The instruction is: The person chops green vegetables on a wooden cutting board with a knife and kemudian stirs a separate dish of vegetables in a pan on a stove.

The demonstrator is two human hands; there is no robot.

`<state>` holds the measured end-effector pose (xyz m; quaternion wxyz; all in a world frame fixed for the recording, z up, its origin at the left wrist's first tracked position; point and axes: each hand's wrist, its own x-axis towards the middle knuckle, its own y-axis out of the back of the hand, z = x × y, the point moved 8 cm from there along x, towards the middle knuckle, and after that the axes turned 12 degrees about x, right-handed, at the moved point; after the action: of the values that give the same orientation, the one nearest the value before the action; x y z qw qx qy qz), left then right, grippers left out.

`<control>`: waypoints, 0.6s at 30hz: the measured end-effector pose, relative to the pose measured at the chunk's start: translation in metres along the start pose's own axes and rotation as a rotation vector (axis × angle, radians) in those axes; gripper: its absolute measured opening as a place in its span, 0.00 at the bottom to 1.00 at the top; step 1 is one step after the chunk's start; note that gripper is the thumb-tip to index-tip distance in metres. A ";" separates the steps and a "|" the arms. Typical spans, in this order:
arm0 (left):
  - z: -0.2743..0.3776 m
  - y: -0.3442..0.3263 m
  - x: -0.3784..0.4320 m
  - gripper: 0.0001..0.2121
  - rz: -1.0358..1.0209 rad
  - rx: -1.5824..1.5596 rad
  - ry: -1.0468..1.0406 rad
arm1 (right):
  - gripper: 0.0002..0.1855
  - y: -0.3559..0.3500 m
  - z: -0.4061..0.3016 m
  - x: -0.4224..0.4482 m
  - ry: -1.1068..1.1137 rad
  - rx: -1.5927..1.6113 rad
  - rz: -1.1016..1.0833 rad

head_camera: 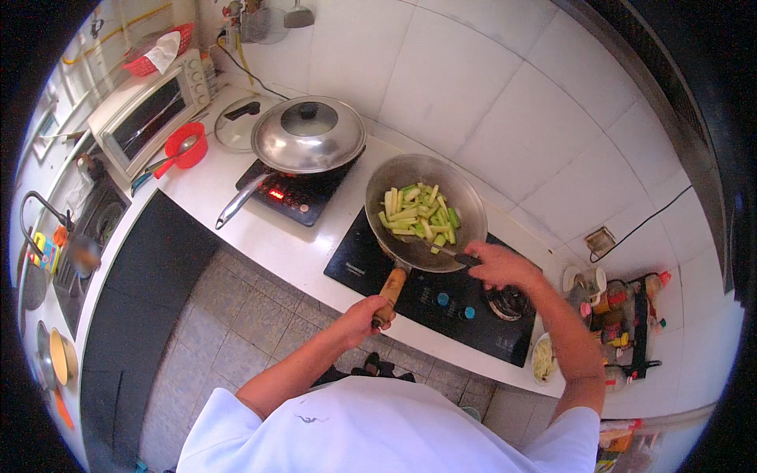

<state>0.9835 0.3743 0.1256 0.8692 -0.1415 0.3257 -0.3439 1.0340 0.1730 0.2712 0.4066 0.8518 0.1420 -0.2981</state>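
Note:
My left hand point(368, 319) grips the wooden handle point(392, 290) of a steel wok point(470, 222) over the black gas cooktop point(414, 298). Pale green vegetable strips point(419, 214) lie heaped in the middle of the wok. My right hand point(502, 266) is closed around the dark handle of a cooking utensil point(447, 250), held at the wok's near right side. Its metal end reaches in among the strips, and the tip is partly hidden by them. To the right of the wok, a burner point(510, 301) shows beneath my right forearm.
Left of the wok, a domed-lid pan point(310, 139) sits on a lit induction cooker point(288, 198), its handle point(245, 201) jutting forward. Farther left are a red plastic basin point(186, 148) and a toaster oven point(148, 115). A bowl of chopped food point(543, 359) and seasoning bottles point(615, 307) stand at right.

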 end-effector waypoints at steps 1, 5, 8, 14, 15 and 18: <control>-0.001 0.004 -0.002 0.10 0.039 -0.013 0.008 | 0.22 -0.015 0.001 0.011 -0.017 0.037 0.057; -0.001 -0.003 0.001 0.10 0.041 -0.018 0.008 | 0.22 -0.037 0.039 0.055 0.256 0.261 0.353; -0.002 -0.001 0.001 0.10 0.040 -0.029 0.004 | 0.22 -0.052 0.039 0.043 0.114 0.804 0.305; -0.006 0.004 0.005 0.11 -0.031 -0.021 0.009 | 0.24 -0.053 0.050 -0.009 0.106 1.131 0.384; -0.006 0.004 0.005 0.11 -0.020 -0.026 0.008 | 0.23 -0.051 0.045 -0.019 0.095 1.085 0.328; -0.005 0.004 0.004 0.11 -0.001 -0.038 0.001 | 0.22 -0.048 0.032 -0.044 0.061 0.904 0.178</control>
<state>0.9844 0.3743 0.1182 0.8660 -0.1578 0.3326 -0.3384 0.9640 0.1783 0.2538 0.0140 0.9609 -0.0642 -0.2689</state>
